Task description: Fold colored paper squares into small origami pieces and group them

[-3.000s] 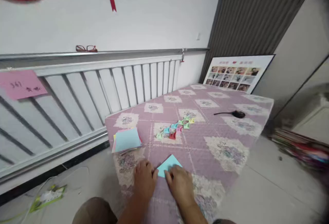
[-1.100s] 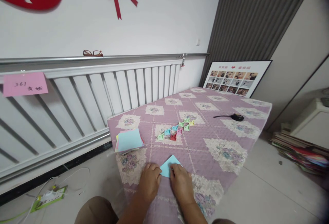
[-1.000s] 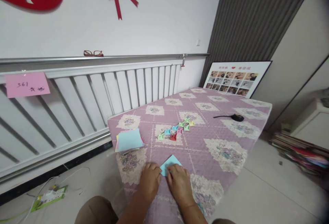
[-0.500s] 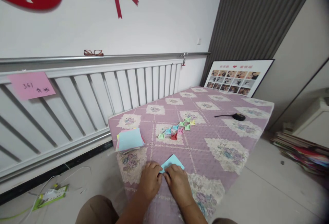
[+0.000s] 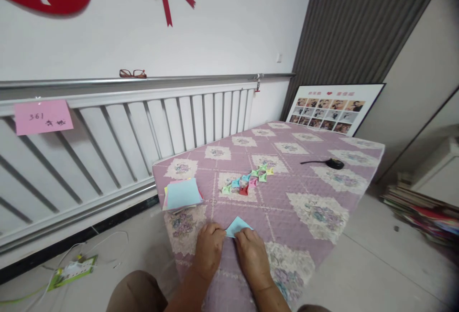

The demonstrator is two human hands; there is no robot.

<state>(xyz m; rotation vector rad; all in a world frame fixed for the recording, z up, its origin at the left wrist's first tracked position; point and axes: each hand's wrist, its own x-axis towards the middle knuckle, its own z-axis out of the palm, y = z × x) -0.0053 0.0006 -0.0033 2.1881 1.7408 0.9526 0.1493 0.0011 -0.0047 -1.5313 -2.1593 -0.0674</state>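
Fingers (image 5: pixel 218 227) of the left hand (image 5: pixel 208 249) pinch the left corner of a folded light-blue paper (image 5: pixel 237 226) and those of the right hand (image 5: pixel 253 255) grasp its right side, at the near end of a floral-covered table (image 5: pixel 277 202). Beyond lie multicoloured folded-paper pieces (image 5: pixel 244 191), with a paper stack (image 5: pixel 183 194) farther left.

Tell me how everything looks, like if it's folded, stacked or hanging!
Blue paper: folded
Left hand: at the paper's left corner
Right hand: on its right side
Paper stack: uneven edges
Little paper shapes: folded, grouped together
Tablecloth: spread out
Glasses: resting on the pipe
Pink note: hanging, written on
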